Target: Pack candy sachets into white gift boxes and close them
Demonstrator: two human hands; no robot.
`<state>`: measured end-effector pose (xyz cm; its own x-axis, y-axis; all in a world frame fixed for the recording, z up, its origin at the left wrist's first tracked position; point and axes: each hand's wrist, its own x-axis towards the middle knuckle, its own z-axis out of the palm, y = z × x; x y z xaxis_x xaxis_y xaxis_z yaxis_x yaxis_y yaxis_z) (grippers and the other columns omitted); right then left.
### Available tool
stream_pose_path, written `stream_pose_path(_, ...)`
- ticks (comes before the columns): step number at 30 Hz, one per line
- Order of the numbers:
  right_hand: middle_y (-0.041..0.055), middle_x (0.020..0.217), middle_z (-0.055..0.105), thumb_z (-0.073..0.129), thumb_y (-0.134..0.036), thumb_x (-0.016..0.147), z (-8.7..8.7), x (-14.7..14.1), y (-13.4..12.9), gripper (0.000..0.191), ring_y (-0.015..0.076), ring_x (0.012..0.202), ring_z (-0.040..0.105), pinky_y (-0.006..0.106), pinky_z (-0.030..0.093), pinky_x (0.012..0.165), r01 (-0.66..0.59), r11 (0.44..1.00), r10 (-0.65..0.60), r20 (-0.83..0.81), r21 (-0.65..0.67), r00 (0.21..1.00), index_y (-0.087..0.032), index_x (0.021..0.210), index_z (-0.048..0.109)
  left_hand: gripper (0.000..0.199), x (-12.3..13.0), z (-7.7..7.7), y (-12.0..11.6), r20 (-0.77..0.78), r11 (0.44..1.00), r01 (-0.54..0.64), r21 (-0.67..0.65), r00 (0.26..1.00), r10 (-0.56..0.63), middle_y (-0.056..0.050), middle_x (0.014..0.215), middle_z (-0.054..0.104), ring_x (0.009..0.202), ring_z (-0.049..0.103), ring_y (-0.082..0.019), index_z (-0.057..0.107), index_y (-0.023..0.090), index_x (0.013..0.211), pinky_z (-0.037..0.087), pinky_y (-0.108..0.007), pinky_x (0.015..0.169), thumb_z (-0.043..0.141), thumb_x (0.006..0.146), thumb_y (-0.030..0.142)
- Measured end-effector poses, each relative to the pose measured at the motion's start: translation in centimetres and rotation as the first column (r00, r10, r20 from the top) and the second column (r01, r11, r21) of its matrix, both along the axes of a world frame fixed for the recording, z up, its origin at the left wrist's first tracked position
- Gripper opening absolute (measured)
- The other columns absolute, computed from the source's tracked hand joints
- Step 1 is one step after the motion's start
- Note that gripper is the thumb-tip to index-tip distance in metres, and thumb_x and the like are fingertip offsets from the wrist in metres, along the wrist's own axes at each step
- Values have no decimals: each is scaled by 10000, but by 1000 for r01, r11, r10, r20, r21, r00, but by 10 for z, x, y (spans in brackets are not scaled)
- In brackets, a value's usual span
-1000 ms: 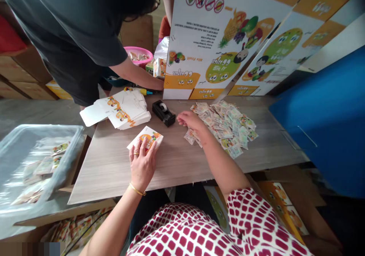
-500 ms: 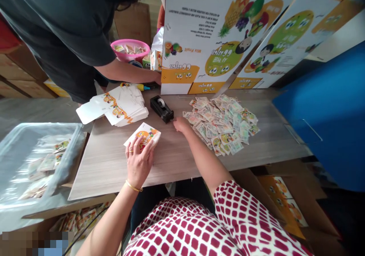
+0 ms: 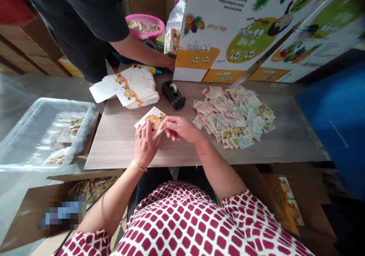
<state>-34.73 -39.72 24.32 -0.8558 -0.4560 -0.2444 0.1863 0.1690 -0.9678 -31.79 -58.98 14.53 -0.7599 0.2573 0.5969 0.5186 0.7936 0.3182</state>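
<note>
My left hand, with a gold bracelet and ring, grips a small white and orange printed carton above the wooden table. My right hand reaches across, and its fingertips meet the carton's right edge. To the right lies a loose pile of printed sachets. A black tape dispenser stands beyond my hands, next to a stack of flat white and orange cartons. A co-worker's hand rests at the far table edge.
Large printed cardboard panels stand along the far edge. A plastic-lined tray of sachets sits at left, with an open cardboard box below it. A pink basin stands beyond the table, and a blue board stands at right.
My right hand has moved off the table beside the sachet pile and up to the carton. My left hand has raised the carton slightly. The view has shifted.
</note>
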Motion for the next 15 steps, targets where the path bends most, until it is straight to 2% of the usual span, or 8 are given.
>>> stream_pose_path(1,-57,646,603,543,-408,980,-5,3,-4,253,58,433,522,153,318,369,31,999,-30,48,-15,998,-180,927,638,888,0,-1,0,-4,1000,2,8,1000,-2,-261,1446,563,1422,474,-342,116,63,1642,333,-552,1224,621,976,365)
stream_pose_path(4,-73,600,560,521,-329,995,-24,7,-10,223,41,392,482,145,271,336,101,993,-108,152,57,982,-169,880,626,845,0,-2,0,-29,999,17,43,999,-16,-239,1418,593,1415,492,-326,164,85,1638,332,-548,1230,625,978,344)
stream_pose_path(8,-69,610,568,482,-264,1026,-38,10,-11,223,37,392,485,146,270,332,143,981,-163,166,129,972,-170,864,604,643,1,2,-2,-21,999,32,19,999,-32,-205,1421,590,1435,478,-317,397,163,1570,321,-553,1237,618,983,304)
stream_pose_path(11,-63,627,576,485,-218,1024,-39,9,-11,199,44,405,502,156,291,336,118,975,-151,169,190,974,-175,870,603,445,2,8,-5,9,996,41,-74,999,-41,-168,1441,573,1450,452,-320,603,250,1425,318,-555,1236,615,982,285)
stream_pose_path(15,-32,655,614,495,-232,1023,-50,5,-15,216,77,453,545,185,363,385,54,947,-105,146,317,984,-180,851,616,353,1,18,-2,40,996,16,-89,999,-12,-140,1392,596,1391,492,-314,690,277,1309,347,-536,1212,637,968,346)
